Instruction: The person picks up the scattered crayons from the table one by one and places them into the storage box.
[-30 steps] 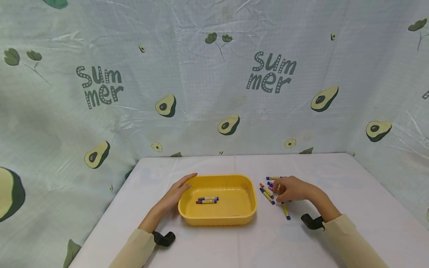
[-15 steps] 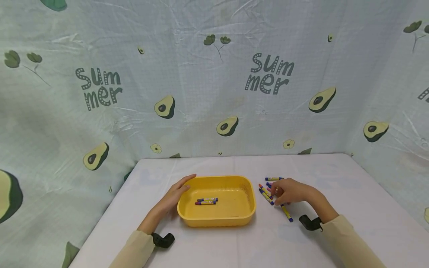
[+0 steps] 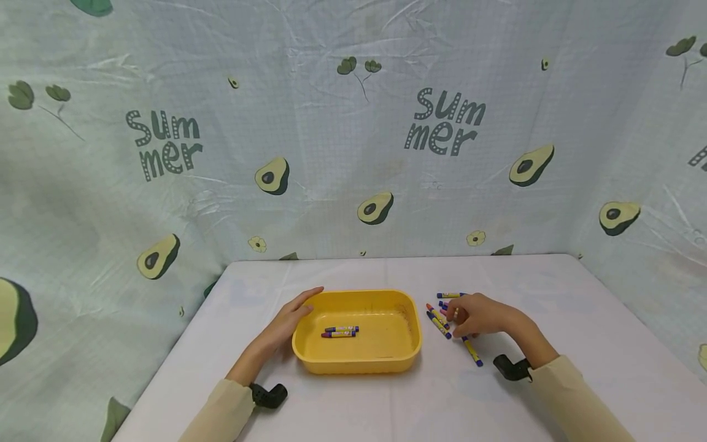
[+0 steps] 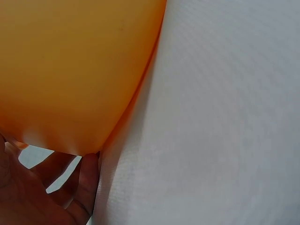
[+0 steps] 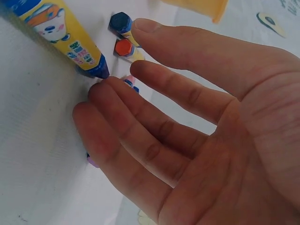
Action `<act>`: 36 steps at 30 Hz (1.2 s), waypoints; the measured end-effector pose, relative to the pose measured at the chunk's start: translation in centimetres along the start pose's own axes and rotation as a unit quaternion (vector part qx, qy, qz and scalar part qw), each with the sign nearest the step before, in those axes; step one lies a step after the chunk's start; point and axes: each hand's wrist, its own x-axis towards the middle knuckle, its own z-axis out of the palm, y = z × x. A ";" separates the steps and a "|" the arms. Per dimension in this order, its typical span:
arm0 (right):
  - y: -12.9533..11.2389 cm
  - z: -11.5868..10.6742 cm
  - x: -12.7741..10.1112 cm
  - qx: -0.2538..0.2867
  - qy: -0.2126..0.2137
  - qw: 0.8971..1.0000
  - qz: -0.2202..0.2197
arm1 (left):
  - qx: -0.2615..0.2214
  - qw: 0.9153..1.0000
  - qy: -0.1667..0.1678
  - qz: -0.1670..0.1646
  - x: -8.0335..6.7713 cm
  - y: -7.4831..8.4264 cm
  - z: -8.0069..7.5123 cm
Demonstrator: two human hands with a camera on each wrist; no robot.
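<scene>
My left hand [image 3: 284,322] grips the left side of a yellow plastic tray [image 3: 381,363], thumb at the rim. Seen from the left wrist, curled fingers [image 4: 88,183] press against its outer wall. Two crayons [image 3: 340,334] lie side by side inside. Right of the tray, my right hand [image 3: 485,313] hovers low among loose crayons, fingers loosely bent. In the right wrist view, the thumb and fingertips are apart, beside a dark blue crayon [image 5: 121,23] and an orange crayon [image 5: 124,48]. Another yellow-wrapped crayon [image 5: 63,35] points its tip toward the fingers.
One crayon [image 3: 450,296] lies behind the right hand and another [image 3: 472,352] in front of it; more are partly hidden under the fingers. A white cloth [image 3: 386,405] covers the table. A curtain [image 3: 331,123] printed with avocados hangs behind and at both sides.
The crayon in front of my right hand has turned slightly, its near end shifting rightward. Both hands stay nearly in place; the head view has tilted a little.
</scene>
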 end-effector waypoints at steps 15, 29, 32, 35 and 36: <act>-0.4 0.4 0.2 -0.020 0.002 1.000 -0.017 | 0.006 1.000 -0.004 0.005 -0.3 -0.4 -0.2; -1.9 0.6 -0.7 -0.030 -0.007 0.998 0.057 | 0.010 1.000 0.000 0.009 -0.3 -0.1 -0.1; -2.0 0.6 -0.8 -0.030 -0.022 0.996 0.079 | 0.011 1.000 -0.001 0.010 -0.3 0.1 -0.1; -1.9 0.7 -0.8 -0.029 -0.030 0.995 0.085 | 0.011 1.000 -0.003 0.008 -0.2 0.0 -0.1; -1.8 0.7 -0.9 -0.030 -0.033 0.995 0.084 | 0.011 1.000 -0.004 0.008 -0.2 0.0 -0.1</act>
